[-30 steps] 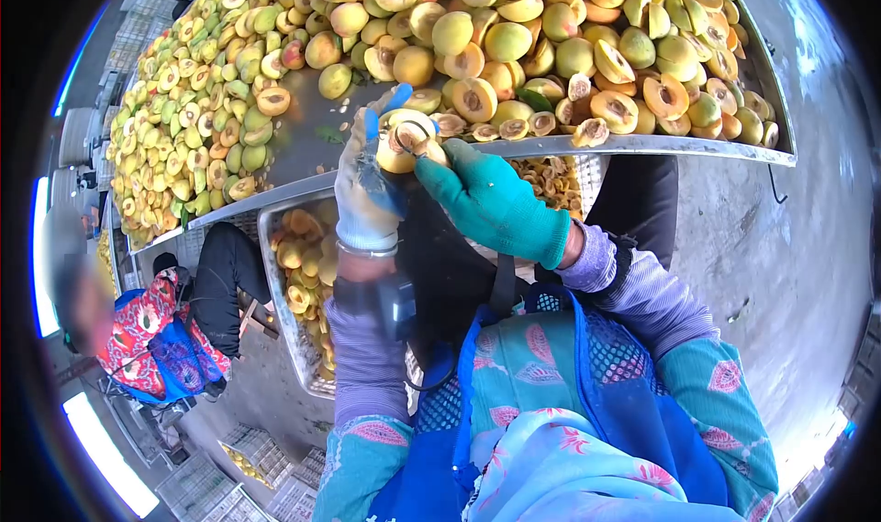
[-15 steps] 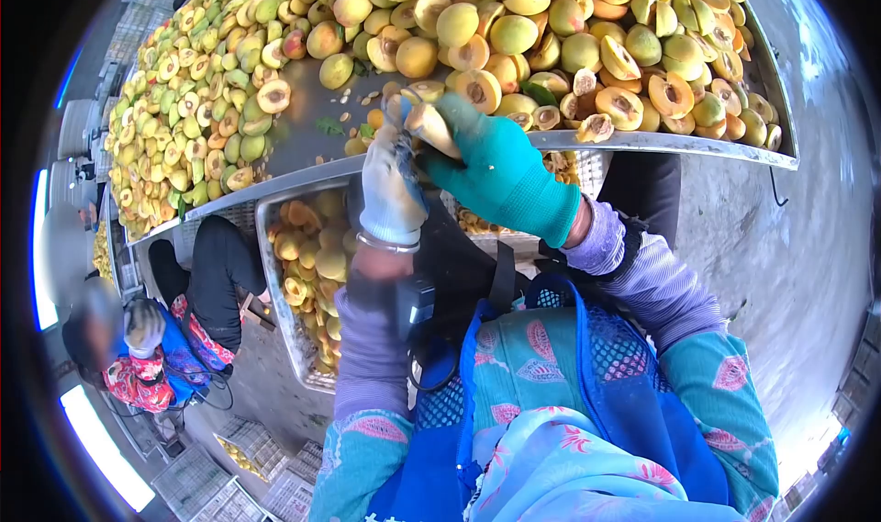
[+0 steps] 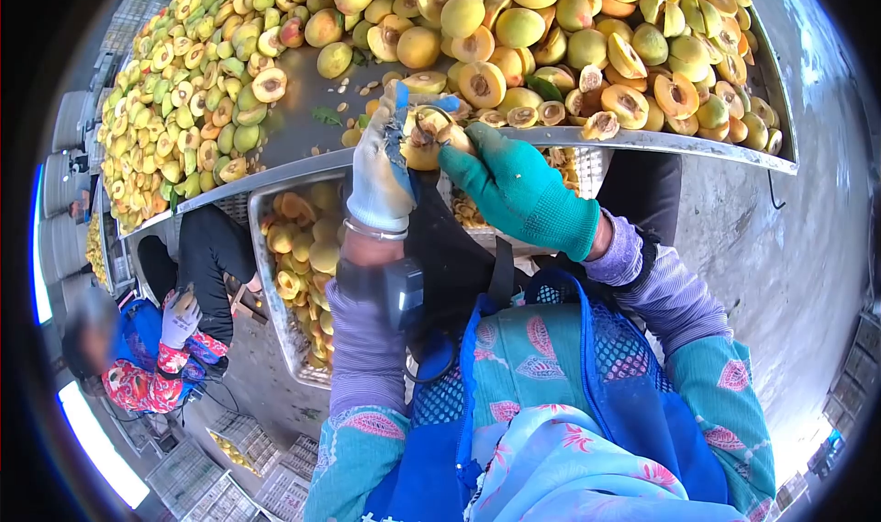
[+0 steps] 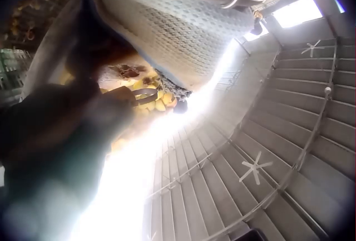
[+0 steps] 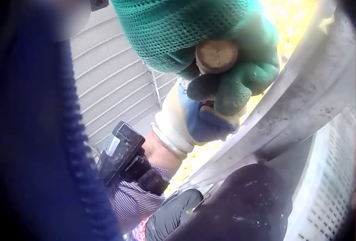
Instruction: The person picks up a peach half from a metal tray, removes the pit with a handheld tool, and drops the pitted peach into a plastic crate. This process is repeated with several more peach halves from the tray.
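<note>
In the head view my left hand [image 3: 381, 178], in a white and blue glove, holds a halved yellow peach [image 3: 422, 145] just over the tray's near edge. Its cut face, brown at the centre, is turned up. My right hand [image 3: 523, 191], in a green glove, grips a pitting knife close against the fruit. The round end of the knife's wooden handle [image 5: 217, 56] pokes out of the green fist in the right wrist view. A curved metal loop [image 4: 146, 95] shows at its other end in the left wrist view, where the fruit is mostly dark and blurred.
Peach halves [image 3: 482, 84] are heaped over the metal tray [image 3: 303, 159], with loose pits near its rim. Below stands a crate [image 3: 284, 343] of peach pieces; another crate [image 3: 595, 168] is partly behind my right hand. A seated person [image 3: 151, 348] is at the left.
Both hands came together over the peach, then drew slightly apart, so its cut face shows again. The seated person's gloved hand rose and then came down towards their lap.
</note>
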Tool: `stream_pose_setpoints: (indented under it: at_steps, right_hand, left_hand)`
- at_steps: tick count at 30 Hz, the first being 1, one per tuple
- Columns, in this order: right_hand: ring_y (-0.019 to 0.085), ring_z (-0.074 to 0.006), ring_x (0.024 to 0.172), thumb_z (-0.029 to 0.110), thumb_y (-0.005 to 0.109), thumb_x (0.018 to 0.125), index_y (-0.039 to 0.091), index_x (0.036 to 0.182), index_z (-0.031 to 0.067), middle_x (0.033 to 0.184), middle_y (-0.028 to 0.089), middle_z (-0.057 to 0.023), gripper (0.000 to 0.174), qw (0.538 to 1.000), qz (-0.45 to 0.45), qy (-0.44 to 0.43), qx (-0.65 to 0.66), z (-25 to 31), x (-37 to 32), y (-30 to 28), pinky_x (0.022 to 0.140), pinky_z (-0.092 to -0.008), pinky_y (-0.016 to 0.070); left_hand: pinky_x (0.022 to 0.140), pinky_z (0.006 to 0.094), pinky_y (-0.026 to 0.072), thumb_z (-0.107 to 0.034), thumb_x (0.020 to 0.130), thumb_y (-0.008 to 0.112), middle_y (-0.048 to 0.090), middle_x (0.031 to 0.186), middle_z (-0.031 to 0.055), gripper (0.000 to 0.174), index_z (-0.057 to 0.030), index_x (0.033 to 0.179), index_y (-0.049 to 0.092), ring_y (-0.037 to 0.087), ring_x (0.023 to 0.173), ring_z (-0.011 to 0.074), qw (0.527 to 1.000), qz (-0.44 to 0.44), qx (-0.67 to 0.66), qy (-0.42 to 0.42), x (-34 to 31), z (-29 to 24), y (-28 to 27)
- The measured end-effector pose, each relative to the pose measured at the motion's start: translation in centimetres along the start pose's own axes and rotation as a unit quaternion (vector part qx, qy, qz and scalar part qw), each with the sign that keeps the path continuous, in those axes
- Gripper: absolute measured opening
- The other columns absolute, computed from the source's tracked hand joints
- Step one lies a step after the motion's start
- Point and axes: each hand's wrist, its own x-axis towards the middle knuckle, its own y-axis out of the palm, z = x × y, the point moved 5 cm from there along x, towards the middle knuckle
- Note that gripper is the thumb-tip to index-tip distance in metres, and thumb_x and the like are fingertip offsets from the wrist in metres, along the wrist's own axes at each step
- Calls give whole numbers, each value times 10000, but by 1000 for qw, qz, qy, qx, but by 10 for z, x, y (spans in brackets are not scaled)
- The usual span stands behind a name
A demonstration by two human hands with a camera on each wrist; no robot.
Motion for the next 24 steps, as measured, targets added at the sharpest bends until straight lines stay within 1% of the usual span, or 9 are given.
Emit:
stream_pose_setpoints:
  at_steps: [6,8,10,12,14,17,20,23,24]
  right_hand:
    - [620,-395,667,329,586,939,548,880,-2,722,610,-227,339,995,68,36,-65,4,-4,-5,570,-468,468]
    - [615,-391,637,333,591,935,544,888,8,691,604,-216,332,991,83,-19,-108,13,-5,-18,549,-464,463]
    - [611,-389,616,336,594,932,540,900,14,667,599,-208,329,990,83,-27,-114,14,-8,-20,533,-465,459]
    - [609,-391,607,337,593,933,536,913,15,656,596,-205,328,994,63,-1,-89,9,-9,-18,528,-468,458]
    - [609,-393,607,337,588,936,531,926,15,655,596,-204,327,996,43,-4,-72,7,-6,-18,529,-470,458]
    - [611,-401,621,339,570,946,532,939,10,668,600,-208,332,997,44,5,-58,2,-7,-10,545,-474,465]
    - [615,-413,656,356,547,958,538,965,2,703,609,-221,355,997,63,28,-46,-2,-7,-7,574,-471,476]
    - [624,-411,700,376,528,968,545,998,-6,748,618,-232,384,996,86,13,4,-7,-3,-5,609,-458,484]
    - [628,-407,714,382,522,971,548,1009,-9,764,621,-235,393,995,92,3,25,-10,-2,-5,621,-452,486]
  left_hand:
    - [834,305,521,-158,955,558,701,1029,115,267,30,1143,584,675,883,196,982,30,-177,-66,0,2,6]
    - [827,313,521,-213,979,531,693,1048,136,292,28,1133,587,675,874,216,963,41,-239,-120,-1,5,8]
    - [845,346,542,-290,1029,383,652,1101,193,414,54,1236,481,659,954,251,997,50,-37,-51,-1,2,0]
    - [857,368,551,-329,1054,311,632,1131,219,473,65,1287,430,650,997,268,998,31,-5,-51,1,3,-1]
    - [865,376,547,-329,1053,317,632,1136,214,469,61,1286,432,648,1003,268,982,-23,-144,-119,-1,6,3]
    - [871,363,545,-343,1050,325,641,1125,207,483,63,1290,428,649,1007,257,998,37,-4,-42,0,8,2]
    - [877,336,539,-345,1047,335,656,1099,198,487,73,1267,451,653,992,231,974,38,-188,-121,1,16,3]
    - [864,326,536,-323,1037,354,649,1124,189,470,76,1256,470,657,967,215,959,74,260,84,-1,-8,10]
    - [868,328,532,-315,1035,364,660,1099,183,454,68,1246,485,663,950,218,983,58,171,18,2,-7,8]
